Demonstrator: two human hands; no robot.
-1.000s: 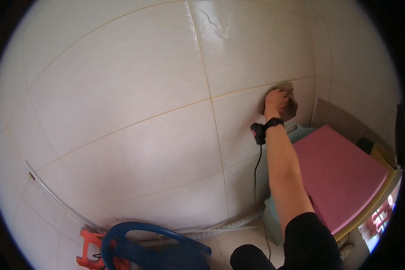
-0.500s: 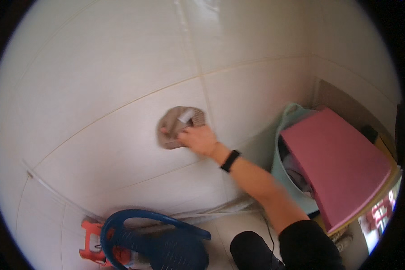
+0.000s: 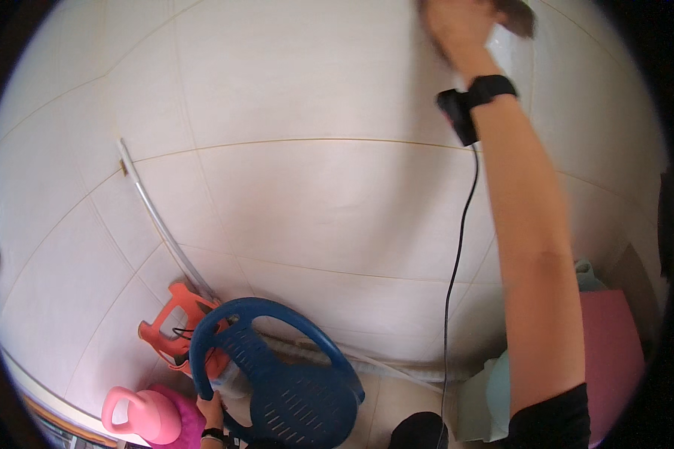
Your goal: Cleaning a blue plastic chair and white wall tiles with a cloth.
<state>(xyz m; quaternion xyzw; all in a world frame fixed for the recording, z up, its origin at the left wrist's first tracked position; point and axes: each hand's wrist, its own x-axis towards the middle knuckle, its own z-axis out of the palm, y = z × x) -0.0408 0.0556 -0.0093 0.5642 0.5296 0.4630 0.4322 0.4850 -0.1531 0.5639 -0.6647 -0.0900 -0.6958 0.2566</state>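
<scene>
High on the white tiled wall [image 3: 314, 194], my right hand [image 3: 460, 30] is raised at arm's length. A brown cloth [image 3: 518, 18] sticks out from under its fingers, against the wall; motion blurs both and the upper edge of the picture cuts them off. A black wristband [image 3: 492, 88] with a small black box [image 3: 457, 117] is on that wrist, and a thin black cable [image 3: 457, 262] hangs down from it. At the lower left my left hand [image 3: 211, 411] is closed around the armrest of a blue plastic chair [image 3: 299, 400].
An orange plastic stool [image 3: 176, 329] stands behind the chair, with a silver pole [image 3: 157, 217] leaning into the corner. A pink watering can [image 3: 146, 419] is at the lower left. On the right, a pink board [image 3: 614, 352] and a pale green tub [image 3: 499, 396] are partly behind my arm.
My right hand has carried the cloth from the middle of the wall up and to the right. The view has shifted, and my left hand now shows on the chair's armrest.
</scene>
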